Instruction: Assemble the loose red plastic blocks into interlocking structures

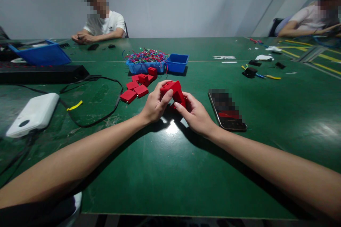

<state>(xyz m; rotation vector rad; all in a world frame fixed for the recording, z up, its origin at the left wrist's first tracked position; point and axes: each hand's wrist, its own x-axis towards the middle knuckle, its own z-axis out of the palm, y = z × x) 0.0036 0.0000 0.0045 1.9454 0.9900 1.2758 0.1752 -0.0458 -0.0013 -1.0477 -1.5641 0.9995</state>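
Both my hands are raised a little above the green table (170,170), close together. My left hand (156,103) is closed round a small red box-shaped part (172,86), thumb on its near side. A second red piece (180,100) angles down from it, and my right hand (195,113) pinches that one between thumb and fingers. Whether the two pieces are joined, I cannot tell. Beyond my left hand lie several more red blocks (128,96), some flat and some standing up.
A blue bin (146,67) heaped with coloured wires stands behind the blocks, beside another blue bin (177,64). A phone (229,111) lies right of my hands. Leftward are a white device (34,113), a looping black cable (117,103) and a black strip (42,74). Two people sit across the table.
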